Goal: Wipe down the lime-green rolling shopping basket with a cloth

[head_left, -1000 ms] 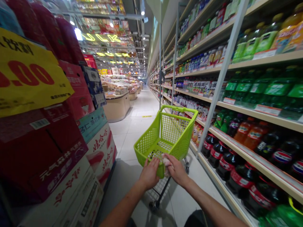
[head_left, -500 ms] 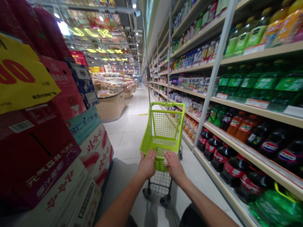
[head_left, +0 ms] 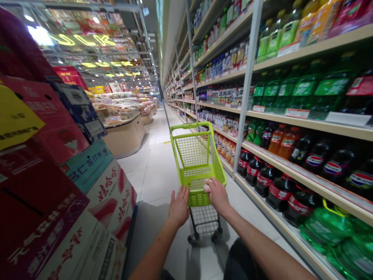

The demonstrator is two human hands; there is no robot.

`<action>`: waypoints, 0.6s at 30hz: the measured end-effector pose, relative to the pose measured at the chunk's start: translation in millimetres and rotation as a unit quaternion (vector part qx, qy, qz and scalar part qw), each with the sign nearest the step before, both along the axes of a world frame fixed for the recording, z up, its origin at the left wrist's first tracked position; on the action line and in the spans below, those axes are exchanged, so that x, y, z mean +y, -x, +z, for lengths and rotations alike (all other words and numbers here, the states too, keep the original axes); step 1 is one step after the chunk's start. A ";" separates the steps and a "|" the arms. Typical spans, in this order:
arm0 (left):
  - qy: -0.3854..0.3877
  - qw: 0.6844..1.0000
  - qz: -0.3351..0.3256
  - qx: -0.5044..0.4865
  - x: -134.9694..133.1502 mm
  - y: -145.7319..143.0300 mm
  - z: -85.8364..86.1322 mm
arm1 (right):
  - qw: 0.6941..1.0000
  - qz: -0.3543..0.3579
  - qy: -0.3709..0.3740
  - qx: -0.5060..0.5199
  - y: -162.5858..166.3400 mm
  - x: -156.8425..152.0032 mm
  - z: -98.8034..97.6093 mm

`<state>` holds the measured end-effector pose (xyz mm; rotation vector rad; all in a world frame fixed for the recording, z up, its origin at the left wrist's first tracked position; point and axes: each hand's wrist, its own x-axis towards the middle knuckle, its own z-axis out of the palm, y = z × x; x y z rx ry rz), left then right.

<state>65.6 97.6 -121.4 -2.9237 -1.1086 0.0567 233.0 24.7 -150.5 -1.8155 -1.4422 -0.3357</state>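
A lime-green plastic shopping cart stands in front of me, its near wheels on the floor. My left hand lies at the near left corner of its basket, fingers stretched out and a little spread, not wrapped round the rim. At the near rim, right of the middle, my right hand has its fingers curled around a small crumpled white piece, perhaps tissue. Whether this hand also presses on the rim is hard to tell. The basket floor that shows holds no goods.
Drink shelves line the right side, with large cola bottles low down. Stacked cartons rise close on the left. Ahead, a tiled aisle runs past a rounded display counter. A thin pole stands at the cart's far left corner.
The view has turned to the right. The cart now sits more askew, its near end swung to the right relative to its far end, and my left hand is farther out at its left corner.
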 end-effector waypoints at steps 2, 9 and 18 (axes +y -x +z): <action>0.004 1.000 0.003 0.007 -2.2 -3.1 -0.5 | 0.999 -0.027 0.027 -0.038 -6.0 -2.4 -8.2; 0.007 1.000 0.013 0.014 -7.8 -11.7 -0.3 | 0.991 0.050 0.033 -0.119 11.7 13.9 -29.7; -0.004 1.000 0.009 0.011 -7.9 -9.1 -0.5 | 0.999 -0.039 -0.002 -0.014 -43.2 5.8 -19.8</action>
